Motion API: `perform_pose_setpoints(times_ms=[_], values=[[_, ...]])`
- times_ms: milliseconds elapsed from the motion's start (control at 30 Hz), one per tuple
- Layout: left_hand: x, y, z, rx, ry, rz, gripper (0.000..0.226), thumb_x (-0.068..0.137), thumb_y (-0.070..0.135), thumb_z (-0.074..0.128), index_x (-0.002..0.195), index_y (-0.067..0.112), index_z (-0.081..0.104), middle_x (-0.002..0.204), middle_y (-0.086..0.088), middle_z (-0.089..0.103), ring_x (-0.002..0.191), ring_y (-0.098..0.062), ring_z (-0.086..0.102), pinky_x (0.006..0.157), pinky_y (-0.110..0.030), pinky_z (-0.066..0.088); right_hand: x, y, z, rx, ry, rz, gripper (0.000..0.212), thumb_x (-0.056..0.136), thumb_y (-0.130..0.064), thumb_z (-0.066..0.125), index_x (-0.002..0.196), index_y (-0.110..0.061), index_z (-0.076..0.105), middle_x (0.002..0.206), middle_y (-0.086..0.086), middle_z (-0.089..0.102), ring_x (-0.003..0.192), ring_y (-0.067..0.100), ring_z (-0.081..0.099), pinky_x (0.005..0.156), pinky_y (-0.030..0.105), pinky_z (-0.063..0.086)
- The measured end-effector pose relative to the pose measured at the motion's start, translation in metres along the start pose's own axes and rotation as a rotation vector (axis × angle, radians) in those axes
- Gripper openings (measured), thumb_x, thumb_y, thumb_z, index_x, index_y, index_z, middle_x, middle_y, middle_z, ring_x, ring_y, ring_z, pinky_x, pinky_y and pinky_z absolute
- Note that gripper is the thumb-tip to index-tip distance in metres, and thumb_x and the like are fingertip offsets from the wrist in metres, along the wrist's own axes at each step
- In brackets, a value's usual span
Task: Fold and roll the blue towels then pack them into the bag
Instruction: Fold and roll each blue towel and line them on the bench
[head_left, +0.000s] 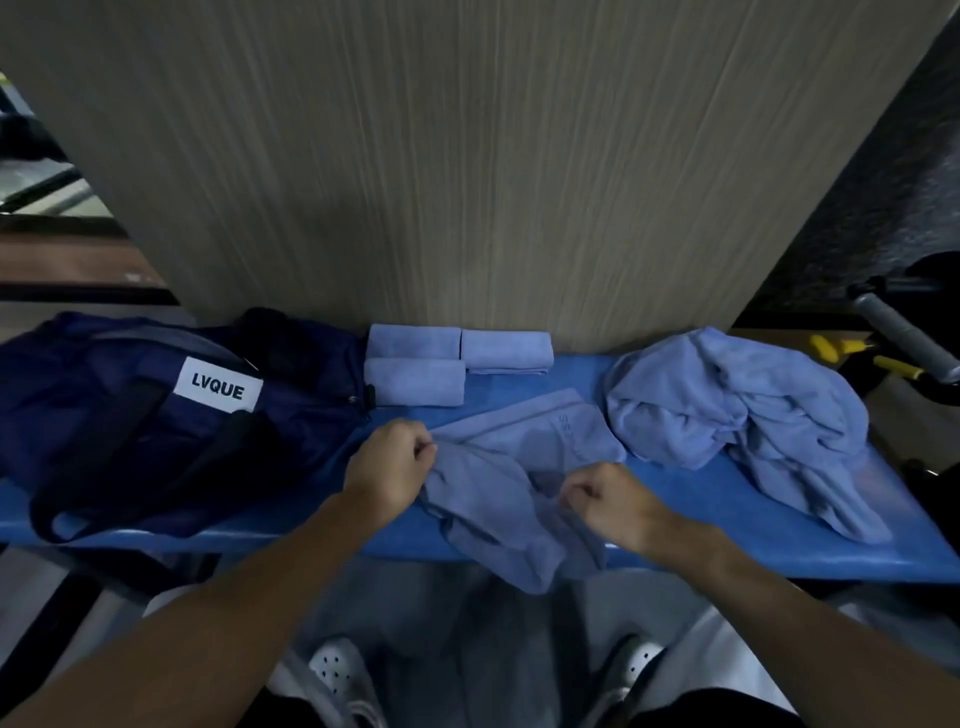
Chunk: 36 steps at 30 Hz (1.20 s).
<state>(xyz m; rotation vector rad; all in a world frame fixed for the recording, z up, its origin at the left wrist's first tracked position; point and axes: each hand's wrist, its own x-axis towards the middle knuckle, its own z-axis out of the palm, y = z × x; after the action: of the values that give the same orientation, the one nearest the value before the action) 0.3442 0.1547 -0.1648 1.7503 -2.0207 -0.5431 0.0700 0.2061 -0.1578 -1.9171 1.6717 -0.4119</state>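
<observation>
Both hands are working the loose blue towel (493, 509) at the front of the blue bench (691, 499). The left hand (392, 465) is gripping the towel's left edge, fingers curled tight on the fabric. The right hand (608, 499) is pinching a fold on its right side, fingers curled in too. The towel is lying crumpled, with the near part hanging over the bench's front edge and the far part lying flatter with faint lettering showing. Three rolled towels (415, 382) are sitting at the back by the wood-grain panel (467, 156): two end to end, the third just in front of the left one. The navy bag (119, 415), with a white LVQUE label (219, 385), is lying on the left, right beside the rolls. The pile of unfolded towels (727, 410) is sitting on the right, just beside the held towel; can't tell if they're touching.
</observation>
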Motion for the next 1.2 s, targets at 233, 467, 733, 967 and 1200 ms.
perform_pose_setpoints(times_ms=[233, 467, 733, 967, 1200], values=[[-0.002, -0.012, 0.016, -0.132, -0.027, -0.266, 0.041, 0.085, 0.034, 0.072, 0.061, 0.015, 0.044, 0.064, 0.003, 0.051, 0.062, -0.012, 0.050, 0.056, -0.026, 0.037, 0.030, -0.003, 0.017, 0.039, 0.077, 0.056, 0.017, 0.087, -0.018, 0.062, 0.092, -0.002, 0.065, 0.086, 0.011, 0.069, 0.082, 0.026, 0.063, 0.080, 0.036, 0.049], [0.007, -0.007, 0.022, -0.387, -0.004, -0.184, 0.019, 0.085, 0.009, 0.070, 0.072, 0.002, 0.060, 0.062, 0.001, 0.056, 0.060, -0.007, 0.052, 0.066, -0.024, 0.045, 0.053, -0.021, 0.036, 0.141, 0.071, 0.152, 0.027, 0.086, -0.025, 0.068, 0.069, -0.025, 0.048, 0.061, -0.008, 0.050, 0.062, 0.011, 0.048, 0.066, 0.027, 0.038], [0.019, 0.021, -0.012, -0.483, 0.100, 0.046, 0.026, 0.098, 0.011, 0.052, 0.079, 0.009, 0.035, 0.057, 0.006, 0.028, 0.045, -0.004, 0.028, 0.046, -0.018, 0.027, 0.061, -0.046, 0.007, 0.466, 0.209, 0.199, 0.015, 0.095, -0.010, 0.050, 0.080, -0.011, 0.048, 0.066, 0.000, 0.048, 0.059, 0.010, 0.043, 0.047, 0.014, 0.034], [0.027, 0.074, -0.058, -0.607, 0.234, 0.150, 0.009, 0.092, 0.009, 0.064, 0.087, 0.010, 0.056, 0.069, -0.006, 0.052, 0.063, -0.004, 0.046, 0.062, -0.017, 0.040, 0.047, -0.088, -0.052, 0.773, 0.344, 0.032, 0.035, 0.087, 0.003, 0.049, 0.101, -0.028, 0.056, 0.083, 0.005, 0.061, 0.077, 0.016, 0.056, 0.070, 0.033, 0.048], [0.013, 0.128, -0.088, -0.593, 0.169, 0.348, 0.019, 0.091, -0.002, 0.060, 0.106, 0.005, 0.070, 0.086, 0.007, 0.067, 0.079, 0.004, 0.061, 0.076, -0.012, 0.047, 0.022, -0.121, -0.084, 0.473, 0.265, -0.278, 0.025, 0.085, -0.005, 0.069, 0.105, -0.019, 0.065, 0.075, -0.004, 0.060, 0.066, -0.004, 0.054, 0.069, 0.018, 0.046]])
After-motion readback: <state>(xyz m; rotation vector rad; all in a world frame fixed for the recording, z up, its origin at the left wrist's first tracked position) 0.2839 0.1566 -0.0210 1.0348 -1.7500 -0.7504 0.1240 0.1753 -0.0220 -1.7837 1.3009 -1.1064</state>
